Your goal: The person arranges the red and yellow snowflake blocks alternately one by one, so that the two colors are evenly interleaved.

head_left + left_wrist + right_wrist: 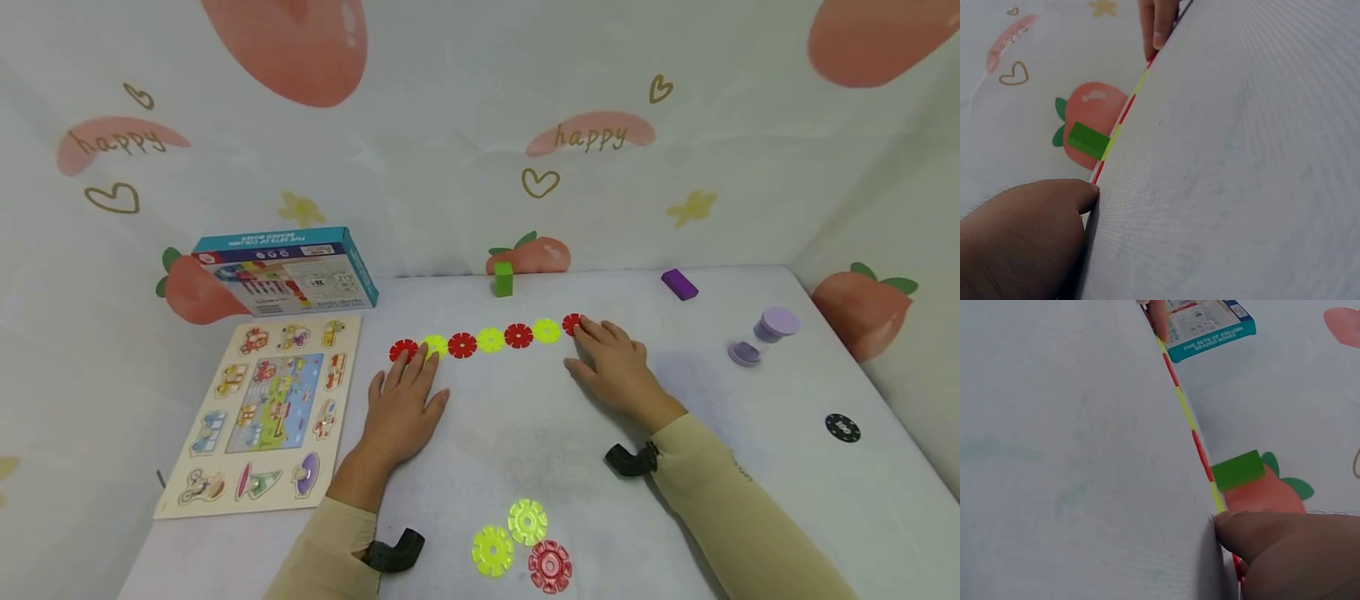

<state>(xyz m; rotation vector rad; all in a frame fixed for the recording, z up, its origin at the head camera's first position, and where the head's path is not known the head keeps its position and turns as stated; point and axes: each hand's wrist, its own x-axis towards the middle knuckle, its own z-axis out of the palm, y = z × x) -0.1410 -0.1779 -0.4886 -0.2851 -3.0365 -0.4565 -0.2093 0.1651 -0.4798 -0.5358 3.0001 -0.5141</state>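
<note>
A row of red and yellow notched plastic discs, with a red disc and a yellow disc near its middle, runs across the table. My left hand lies palm down at the row's left end, its fingertips on a red disc and the yellow one beside it. At the other end, my right hand touches the last red disc with its fingertips, partly covering it. Both hands have their fingers extended. In the right wrist view the discs show edge-on, lying flat, with a yellow disc among them.
Two loose yellow discs and a red one lie near the front. A picture puzzle board and a box stand left. Behind the row is a green block; rightward are a purple block, a lilac object and a black chip.
</note>
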